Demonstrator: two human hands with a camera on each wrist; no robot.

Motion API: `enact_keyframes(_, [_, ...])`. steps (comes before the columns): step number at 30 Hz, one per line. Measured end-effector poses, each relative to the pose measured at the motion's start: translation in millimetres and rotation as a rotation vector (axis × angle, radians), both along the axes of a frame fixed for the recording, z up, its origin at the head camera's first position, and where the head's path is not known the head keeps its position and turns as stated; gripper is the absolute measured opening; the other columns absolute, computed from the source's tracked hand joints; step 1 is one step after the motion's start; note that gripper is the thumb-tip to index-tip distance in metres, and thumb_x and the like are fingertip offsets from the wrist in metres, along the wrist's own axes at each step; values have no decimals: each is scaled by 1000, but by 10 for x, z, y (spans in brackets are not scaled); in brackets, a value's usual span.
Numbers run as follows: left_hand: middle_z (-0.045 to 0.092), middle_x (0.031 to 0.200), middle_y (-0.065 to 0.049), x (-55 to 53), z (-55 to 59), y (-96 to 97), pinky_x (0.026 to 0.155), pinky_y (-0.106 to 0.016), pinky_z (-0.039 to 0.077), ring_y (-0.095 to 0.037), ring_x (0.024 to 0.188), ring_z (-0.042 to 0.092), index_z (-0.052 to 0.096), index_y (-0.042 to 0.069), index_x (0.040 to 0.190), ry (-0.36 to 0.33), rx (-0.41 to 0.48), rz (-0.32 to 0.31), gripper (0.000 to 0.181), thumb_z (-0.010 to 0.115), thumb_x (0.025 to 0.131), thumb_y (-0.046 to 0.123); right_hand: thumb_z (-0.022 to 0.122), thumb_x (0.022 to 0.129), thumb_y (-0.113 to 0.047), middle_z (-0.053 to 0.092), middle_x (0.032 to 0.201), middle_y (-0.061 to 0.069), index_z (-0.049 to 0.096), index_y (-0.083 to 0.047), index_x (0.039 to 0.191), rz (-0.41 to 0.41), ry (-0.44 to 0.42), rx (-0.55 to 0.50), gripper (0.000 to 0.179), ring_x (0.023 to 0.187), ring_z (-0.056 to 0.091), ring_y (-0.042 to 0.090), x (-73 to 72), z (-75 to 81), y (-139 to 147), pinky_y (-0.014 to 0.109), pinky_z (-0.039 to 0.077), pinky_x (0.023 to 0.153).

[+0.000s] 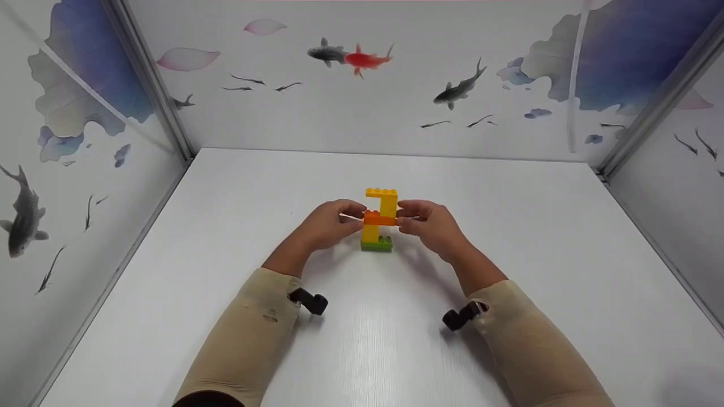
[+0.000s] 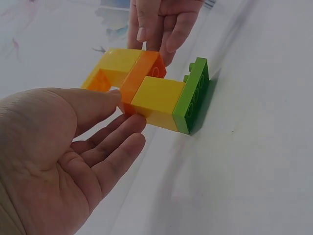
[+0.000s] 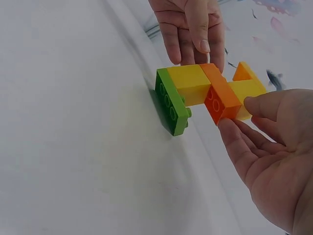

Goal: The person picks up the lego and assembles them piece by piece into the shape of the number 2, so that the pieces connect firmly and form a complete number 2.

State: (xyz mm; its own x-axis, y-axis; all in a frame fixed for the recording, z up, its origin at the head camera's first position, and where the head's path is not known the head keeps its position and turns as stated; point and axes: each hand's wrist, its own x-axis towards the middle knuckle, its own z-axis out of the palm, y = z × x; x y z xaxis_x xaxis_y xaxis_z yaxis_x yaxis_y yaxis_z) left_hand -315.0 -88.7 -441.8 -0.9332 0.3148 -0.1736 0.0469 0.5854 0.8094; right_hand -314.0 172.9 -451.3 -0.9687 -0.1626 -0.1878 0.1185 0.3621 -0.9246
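Between my two hands stands a zigzag stack of toy building bricks: a green brick (image 1: 373, 247) at the bottom, a yellow brick (image 2: 159, 98), an orange brick (image 3: 222, 93) across the middle, then a yellow block (image 1: 389, 204) under an amber top brick (image 1: 381, 193). My left hand (image 1: 328, 225) pinches the orange brick's left end with thumb and fingertips. At its other end, my right hand (image 1: 431, 224) holds the orange brick between thumb and fingers. The green brick's hollow underside shows in both wrist views, slightly raised from the table.
A white table (image 1: 362, 350) lies under the hands. White panels (image 1: 396, 118) painted with fish and leaves enclose its back and sides, with metal posts (image 1: 153, 79) at the corners. Black wrist mounts (image 1: 312, 301) stick out from both sleeves.
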Motion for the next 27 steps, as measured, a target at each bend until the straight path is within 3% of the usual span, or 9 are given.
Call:
enact_keyframes(7, [66, 147, 5, 2, -19, 3, 118, -42, 52, -23, 135, 64, 68, 28, 140, 11, 23, -5, 35, 69, 106, 29, 69, 106, -18, 65, 149, 4, 59, -19, 151, 8, -16, -39, 46, 133, 68, 21, -3, -27, 12, 34, 58, 110])
enact_keyframes(14, [61, 154, 6, -15, -60, 10, 122, -44, 49, -23, 139, 61, 64, 32, 145, -33, 35, -13, 41, 69, 105, 32, 68, 106, -19, 61, 155, 1, 53, -22, 157, 41, -46, -32, 53, 137, 65, 19, -15, -63, 36, 37, 53, 116])
enact_keyframes(27, [60, 157, 2, -33, -170, 6, 124, -48, 46, -24, 147, 56, 56, 31, 152, -28, 58, -55, 48, 67, 106, 35, 66, 107, -21, 53, 164, 3, 46, -14, 162, 102, -63, -66, 58, 146, 58, 20, 6, -121, 29, 40, 47, 123])
